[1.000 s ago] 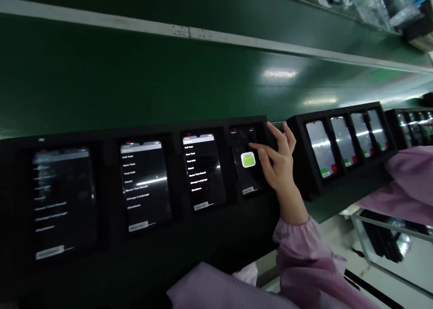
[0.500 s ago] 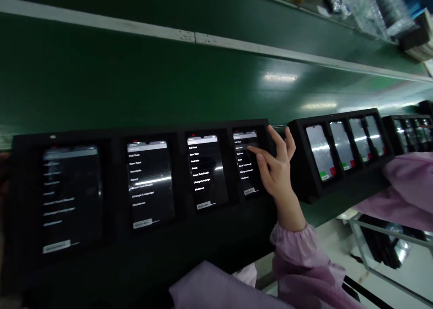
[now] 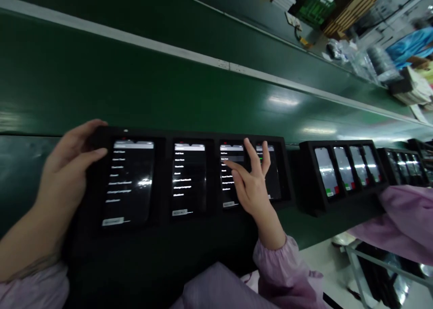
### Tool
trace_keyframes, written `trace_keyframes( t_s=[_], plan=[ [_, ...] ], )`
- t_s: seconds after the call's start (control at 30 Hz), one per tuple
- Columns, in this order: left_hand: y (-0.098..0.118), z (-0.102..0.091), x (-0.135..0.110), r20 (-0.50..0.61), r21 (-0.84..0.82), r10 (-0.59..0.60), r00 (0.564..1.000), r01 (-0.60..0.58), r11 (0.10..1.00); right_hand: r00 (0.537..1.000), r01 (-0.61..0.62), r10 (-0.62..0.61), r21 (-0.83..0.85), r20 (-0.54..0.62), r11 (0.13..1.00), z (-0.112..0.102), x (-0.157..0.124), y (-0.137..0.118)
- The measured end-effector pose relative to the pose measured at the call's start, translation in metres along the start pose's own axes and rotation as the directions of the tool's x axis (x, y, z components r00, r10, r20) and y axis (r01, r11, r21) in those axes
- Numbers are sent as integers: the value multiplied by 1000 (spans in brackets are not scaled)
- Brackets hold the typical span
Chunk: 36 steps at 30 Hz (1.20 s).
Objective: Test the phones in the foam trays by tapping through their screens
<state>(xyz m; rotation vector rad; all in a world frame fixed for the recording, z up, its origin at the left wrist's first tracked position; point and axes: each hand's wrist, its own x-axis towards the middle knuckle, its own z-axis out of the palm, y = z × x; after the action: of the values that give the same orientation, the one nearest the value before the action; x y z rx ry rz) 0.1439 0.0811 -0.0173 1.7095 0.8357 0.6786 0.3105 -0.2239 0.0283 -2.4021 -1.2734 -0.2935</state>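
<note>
A long black phone holder lies in front of me with smartphones in its slots. My left hand grips its left end, thumb on the near face and fingers over the top edge. White menu lists show on the dark screens of the first phone and the second phone. My right hand is open over the third phone, its index fingertip at an upper menu line. Other fingers spread across the fourth phone, hiding part of it.
Another black holder with pale-screened phones stands to the right, and a further holder beyond it. A person's pink sleeve is near them. The green conveyor belt runs behind, with plastic bags across it.
My right index finger has moved left from the fourth phone to the third. The view has shifted left, bringing my left hand into sight. The fourth screen's display has changed.
</note>
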Motion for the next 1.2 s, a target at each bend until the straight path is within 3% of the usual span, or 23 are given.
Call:
trace_keyframes(
  t_s=[0.07, 0.13, 0.33, 0.53, 0.77, 1.07, 1.2],
  plan=[
    [9, -2, 0, -34, -93, -174, 984, 170, 981, 999, 33, -34, 28, 37, 999, 9, 4, -20],
    [17, -2, 0, 0, -172, -263, 965, 259, 950, 997, 52, -54, 32, 57, 998, 20, 6, -35],
    [8, -9, 4, 133, -166, -176, 975, 197, 966, 997, 70, -70, 4, 21, 998, 36, 9, -45],
    [-4, -15, 9, 174, -62, -141, 975, 154, 986, 984, 78, -61, 99, -166, 992, 26, 9, -38],
    [-12, -14, 9, 174, -147, -80, 981, 106, 983, 971, 97, -62, 147, -229, 984, 15, 1, -27],
    [-11, -20, -5, 99, -166, -163, 982, 178, 970, 951, 63, -4, 181, -309, 981, 1, -18, -16],
    [-14, -26, -6, 67, -121, -192, 979, 199, 973, 963, 68, -9, 209, -270, 976, -3, -28, -10]
  ],
)
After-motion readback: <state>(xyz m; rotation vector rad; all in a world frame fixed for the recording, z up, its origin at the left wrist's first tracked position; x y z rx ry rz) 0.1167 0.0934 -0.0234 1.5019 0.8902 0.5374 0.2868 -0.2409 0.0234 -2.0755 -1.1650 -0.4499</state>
